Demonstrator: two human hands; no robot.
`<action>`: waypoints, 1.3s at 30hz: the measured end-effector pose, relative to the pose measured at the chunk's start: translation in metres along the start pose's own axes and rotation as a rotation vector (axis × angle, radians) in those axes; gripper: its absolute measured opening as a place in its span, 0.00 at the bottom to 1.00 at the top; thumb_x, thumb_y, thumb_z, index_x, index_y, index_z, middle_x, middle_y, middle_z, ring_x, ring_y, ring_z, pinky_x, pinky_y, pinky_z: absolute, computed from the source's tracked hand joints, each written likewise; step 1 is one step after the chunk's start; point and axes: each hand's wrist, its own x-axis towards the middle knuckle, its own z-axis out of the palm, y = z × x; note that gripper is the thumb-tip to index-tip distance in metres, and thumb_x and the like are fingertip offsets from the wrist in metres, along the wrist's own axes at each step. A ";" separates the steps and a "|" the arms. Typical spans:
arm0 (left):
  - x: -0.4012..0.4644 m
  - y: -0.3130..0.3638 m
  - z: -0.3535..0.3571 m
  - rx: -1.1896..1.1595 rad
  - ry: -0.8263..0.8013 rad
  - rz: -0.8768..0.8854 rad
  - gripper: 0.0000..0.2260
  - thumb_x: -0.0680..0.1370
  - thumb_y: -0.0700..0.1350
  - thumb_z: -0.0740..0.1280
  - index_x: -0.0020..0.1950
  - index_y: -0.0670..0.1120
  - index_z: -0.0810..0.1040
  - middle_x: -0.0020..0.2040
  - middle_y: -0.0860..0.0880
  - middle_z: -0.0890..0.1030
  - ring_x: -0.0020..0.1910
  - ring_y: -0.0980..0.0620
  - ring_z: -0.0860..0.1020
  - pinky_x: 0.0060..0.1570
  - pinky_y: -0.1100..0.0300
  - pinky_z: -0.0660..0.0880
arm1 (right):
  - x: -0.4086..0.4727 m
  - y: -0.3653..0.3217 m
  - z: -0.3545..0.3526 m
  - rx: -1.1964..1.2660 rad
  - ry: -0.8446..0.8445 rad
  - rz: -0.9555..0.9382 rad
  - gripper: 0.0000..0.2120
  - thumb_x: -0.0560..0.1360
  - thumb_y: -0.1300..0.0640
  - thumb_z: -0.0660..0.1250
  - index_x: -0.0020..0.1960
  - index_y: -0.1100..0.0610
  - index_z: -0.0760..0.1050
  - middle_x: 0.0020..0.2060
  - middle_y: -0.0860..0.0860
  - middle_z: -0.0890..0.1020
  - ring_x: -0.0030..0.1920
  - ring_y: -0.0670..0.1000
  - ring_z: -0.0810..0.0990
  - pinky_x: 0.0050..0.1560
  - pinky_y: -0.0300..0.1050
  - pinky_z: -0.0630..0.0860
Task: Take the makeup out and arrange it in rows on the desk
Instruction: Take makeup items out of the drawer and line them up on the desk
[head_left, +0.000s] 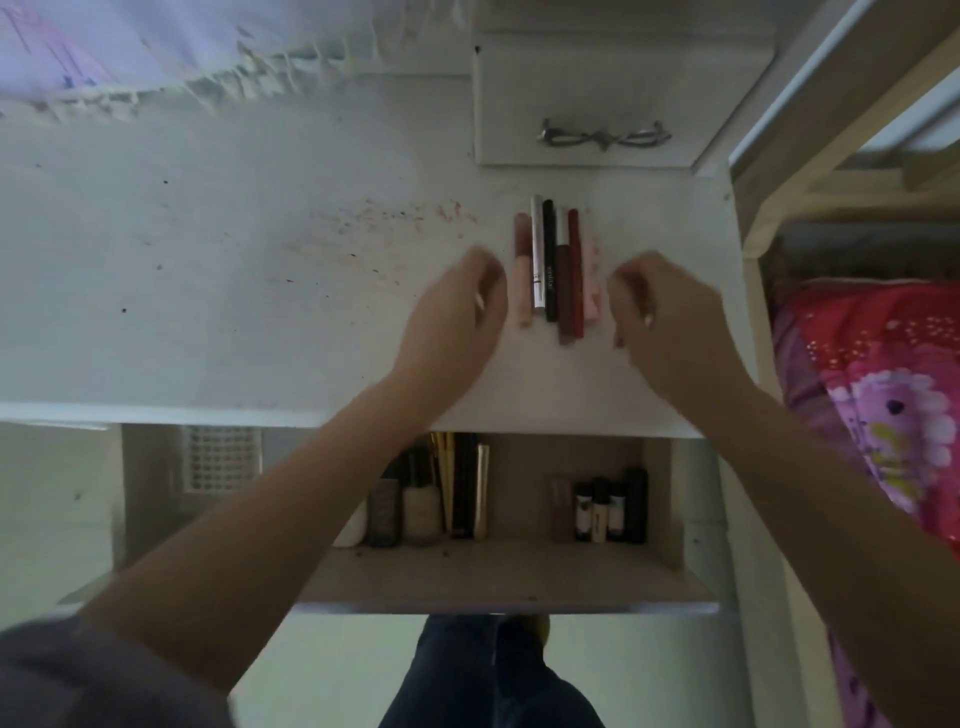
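Note:
Several slim makeup sticks lie side by side in a row on the white desk (208, 291): a peach tube (522, 270), a silver pen (537, 254), a black pen (550, 260), a brown tube (564, 291), a dark red pencil (575, 270) and a pale pink stick (592, 286). My left hand (457, 317) hovers just left of the row with fingers curled and nothing in it. On the other side, my right hand (665, 317) hovers with loosely curled fingers, also holding nothing. Both are blurred. Below the desk edge an open drawer (509, 577) holds more makeup bottles (421, 509) and small dark tubes (608, 512).
A small white drawer unit (597, 93) with a metal handle stands at the back of the desk. A fringed pale cloth (156, 52) covers the back left. A bed frame and a pink floral bedcover (872, 395) are on the right. My legs (488, 675) show below the drawer.

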 end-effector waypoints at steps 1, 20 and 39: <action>-0.033 -0.005 0.001 0.047 -0.077 0.087 0.02 0.79 0.49 0.57 0.48 0.54 0.68 0.38 0.55 0.74 0.34 0.58 0.74 0.34 0.65 0.70 | -0.025 -0.001 0.002 0.000 -0.070 -0.060 0.06 0.79 0.55 0.58 0.44 0.53 0.71 0.32 0.42 0.73 0.32 0.39 0.74 0.37 0.24 0.66; -0.114 -0.084 0.091 0.548 -0.386 -0.276 0.20 0.80 0.39 0.56 0.72 0.41 0.58 0.67 0.37 0.66 0.48 0.37 0.77 0.38 0.50 0.71 | -0.147 0.081 0.100 -0.523 -0.555 -0.073 0.16 0.78 0.57 0.61 0.65 0.57 0.71 0.61 0.57 0.74 0.60 0.59 0.72 0.59 0.49 0.69; 0.014 -0.005 -0.037 -0.081 -0.040 -0.100 0.07 0.80 0.47 0.61 0.57 0.50 0.72 0.39 0.53 0.78 0.31 0.64 0.76 0.28 0.73 0.71 | 0.014 0.023 -0.039 0.117 -0.302 0.117 0.06 0.78 0.54 0.63 0.54 0.48 0.69 0.36 0.44 0.78 0.32 0.39 0.77 0.31 0.31 0.71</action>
